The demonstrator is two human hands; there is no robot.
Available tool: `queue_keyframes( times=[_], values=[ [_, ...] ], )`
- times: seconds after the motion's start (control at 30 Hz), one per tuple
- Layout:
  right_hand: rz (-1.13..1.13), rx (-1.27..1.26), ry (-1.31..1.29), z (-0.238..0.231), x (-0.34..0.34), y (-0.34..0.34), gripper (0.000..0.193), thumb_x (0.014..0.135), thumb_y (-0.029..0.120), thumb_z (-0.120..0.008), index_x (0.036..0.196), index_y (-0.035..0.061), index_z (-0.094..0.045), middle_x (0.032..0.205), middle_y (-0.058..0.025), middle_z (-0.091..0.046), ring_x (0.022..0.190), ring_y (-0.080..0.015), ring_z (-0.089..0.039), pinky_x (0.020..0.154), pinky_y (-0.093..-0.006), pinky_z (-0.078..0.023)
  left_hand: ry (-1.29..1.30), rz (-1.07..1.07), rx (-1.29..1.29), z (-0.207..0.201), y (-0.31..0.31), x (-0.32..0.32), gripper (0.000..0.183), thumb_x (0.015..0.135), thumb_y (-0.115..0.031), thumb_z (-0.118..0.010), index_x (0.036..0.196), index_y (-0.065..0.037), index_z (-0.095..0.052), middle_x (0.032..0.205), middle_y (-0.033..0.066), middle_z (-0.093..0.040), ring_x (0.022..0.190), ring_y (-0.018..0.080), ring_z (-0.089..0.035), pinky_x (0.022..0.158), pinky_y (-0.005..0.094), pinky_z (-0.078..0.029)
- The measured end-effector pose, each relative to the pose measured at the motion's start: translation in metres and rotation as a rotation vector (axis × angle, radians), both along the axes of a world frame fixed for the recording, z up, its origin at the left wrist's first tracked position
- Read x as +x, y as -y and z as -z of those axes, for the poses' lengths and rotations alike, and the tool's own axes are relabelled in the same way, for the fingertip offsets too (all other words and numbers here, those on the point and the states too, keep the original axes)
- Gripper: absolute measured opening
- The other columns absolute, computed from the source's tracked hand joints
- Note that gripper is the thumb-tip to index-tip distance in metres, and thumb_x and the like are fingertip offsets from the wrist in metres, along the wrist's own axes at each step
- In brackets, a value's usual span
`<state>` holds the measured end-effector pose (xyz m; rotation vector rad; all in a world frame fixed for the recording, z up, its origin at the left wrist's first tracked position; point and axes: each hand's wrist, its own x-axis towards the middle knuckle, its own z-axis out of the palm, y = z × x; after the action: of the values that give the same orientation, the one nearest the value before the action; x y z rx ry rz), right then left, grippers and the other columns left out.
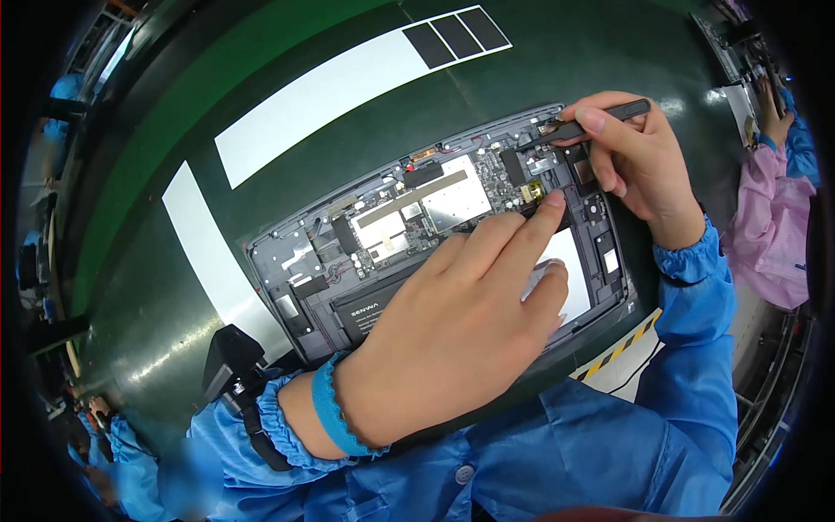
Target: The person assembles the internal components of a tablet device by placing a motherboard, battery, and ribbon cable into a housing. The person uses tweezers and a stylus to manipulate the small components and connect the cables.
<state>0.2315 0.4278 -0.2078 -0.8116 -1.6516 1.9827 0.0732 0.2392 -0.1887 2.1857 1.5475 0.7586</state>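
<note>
An opened tablet [405,209] lies on the green table, its circuit board and black battery [358,315] exposed. Across its lower middle stretches my left hand [461,326], fingers extended and holding nothing. Its foremost fingertip rests at the right part of the board, beside a small piece with yellow tape [533,190]. Black tweezers [570,130] are pinched in my right hand [639,152], above the tablet's upper right corner. Their tips reach to small parts near that edge; whether they grip anything is too small to tell. My left hand covers much of the battery area.
A long white strip [304,109] with black squares at one end lies beyond the tablet, and another white strip [213,244] lies to its left. Yellow-black striped tape [619,344] marks the near right edge. Other people work at both sides, one in a pink sleeve [765,230].
</note>
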Motion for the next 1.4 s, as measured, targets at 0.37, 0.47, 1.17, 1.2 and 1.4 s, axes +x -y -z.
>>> queue_keyframes(
  times=[0.37,0.47,1.17,1.2,1.4],
  values=[
    [0.01,0.012,-0.028,-0.002,0.0,0.0,0.023,0.09,0.015,-0.065,0.101,-0.0049,-0.066,0.088,-0.0191,-0.07,0.049,-0.0088,-0.058,0.041,-0.0181,-0.041,-0.119,-0.047,0.083,-0.001,0.0,0.0,0.039,0.074,-0.017,-0.074,0.11,-0.005,-0.062,0.138,0.0228,-0.044,0.114,0.034,-0.05,0.09,0.04,-0.046],
    [0.01,0.021,-0.036,-0.002,0.0,0.0,0.023,0.09,0.015,-0.066,0.101,-0.005,-0.067,0.088,-0.0188,-0.07,0.049,-0.0088,-0.058,0.041,-0.018,-0.041,-0.208,-0.123,-0.03,-0.003,0.0,0.0,0.053,0.078,-0.029,-0.071,0.128,-0.016,-0.059,0.142,0.024,-0.04,0.127,0.0351,-0.04,0.099,0.0441,-0.037],
    [0.091,-0.022,-0.157,0.0,-0.002,0.001,0.032,0.091,0.024,-0.066,0.111,-0.0011,-0.065,0.096,-0.0127,-0.069,0.064,-0.0108,-0.065,0.055,-0.0216,-0.053,-0.395,-0.136,0.176,0.007,-0.002,0.004,0.062,0.081,-0.042,-0.06,0.136,-0.014,-0.05,0.138,0.0302,-0.039,0.131,0.0455,-0.033,0.109,0.0549,-0.026],
    [0.15,-0.003,-0.188,0.003,-0.003,0.0,0.034,0.092,0.026,-0.065,0.112,-0.0006,-0.065,0.096,-0.0122,-0.069,0.068,-0.0114,-0.065,0.058,-0.0216,-0.053,-0.4,-0.143,0.179,0.006,0.0,0.004,0.063,0.081,-0.043,-0.06,0.136,-0.014,-0.05,0.139,0.0302,-0.039,0.132,0.0461,-0.032,0.109,0.0554,-0.025],
    [0.417,0.202,-0.014,-0.026,0.039,0.033,0.038,0.096,0.032,-0.058,0.119,0.0011,-0.062,0.111,-0.0138,-0.067,0.09,-0.0169,-0.067,0.077,-0.0262,-0.051,-0.035,-0.259,0.134,-0.041,0.046,-0.02,0.055,0.085,-0.022,-0.063,0.137,-0.009,-0.048,0.139,0.0236,-0.043,0.126,0.0397,-0.044,0.106,0.0475,-0.034]
  ],
)
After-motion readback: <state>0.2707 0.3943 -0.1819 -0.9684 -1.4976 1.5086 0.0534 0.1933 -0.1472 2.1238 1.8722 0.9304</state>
